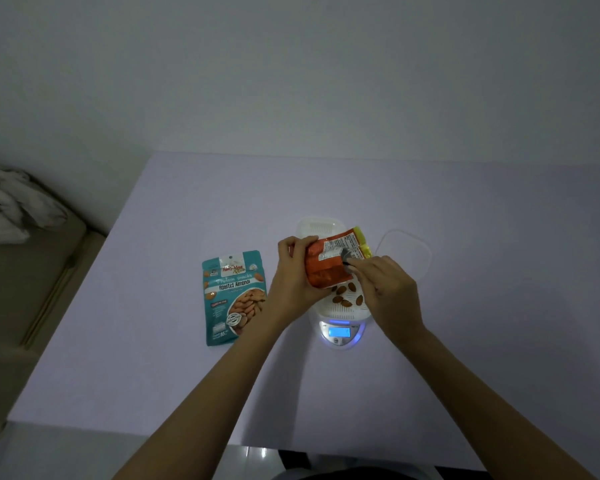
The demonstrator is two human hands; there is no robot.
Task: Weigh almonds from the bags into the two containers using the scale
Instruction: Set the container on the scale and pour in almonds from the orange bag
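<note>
Both hands are holding the orange almond bag (326,268). The left hand (293,275) is gripping its side to keep it hanging tilted over the white container (340,311), and the right hand (390,292) is pinching it at a silvery patch, possibly the torn mouth, so as to control the flow. A few almonds (343,295) are lying in that container, which is sitting on the lit scale (340,336) so each addition registers. The second container (317,226) is waiting just behind, and the teal Roasted Almonds bag (234,296) is lying flat on the counter (187,375) to the left, out of the way.
</note>
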